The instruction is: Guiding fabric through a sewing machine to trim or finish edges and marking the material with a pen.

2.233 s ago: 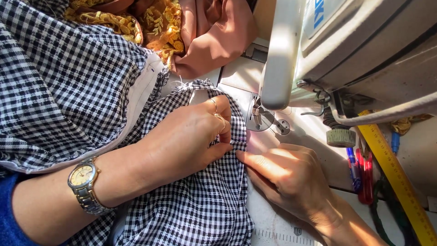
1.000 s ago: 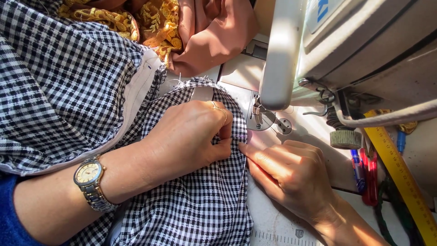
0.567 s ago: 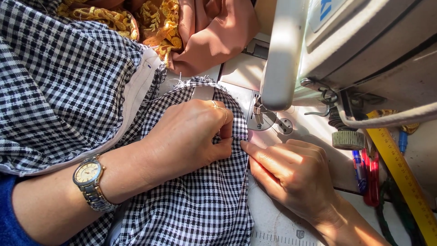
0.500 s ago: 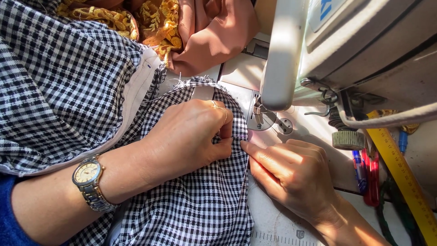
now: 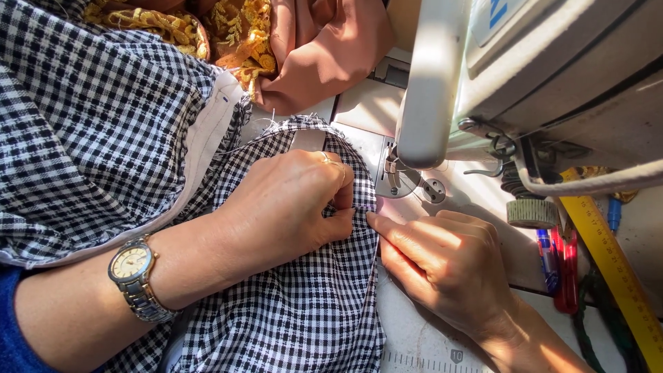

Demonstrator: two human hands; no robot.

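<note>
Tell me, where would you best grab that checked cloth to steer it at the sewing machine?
Pinch the checked cloth at its folded edge near the needle plate, coming from the left, where the left hand pinches it; the right hand presses beside it.

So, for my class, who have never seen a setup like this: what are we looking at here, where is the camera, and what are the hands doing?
The camera sits on the person's head and looks down at their own hands. The big pale body at upper right is a sewing machine. Black-and-white checked fabric lies across its bed. The left hand, with a wristwatch on that arm, pinches the fabric's edge near the presser foot. The right hand rests flat beside it, fingertips at the same edge. A yellow ruler and a reddish-brown cloth lie nearby.
</note>
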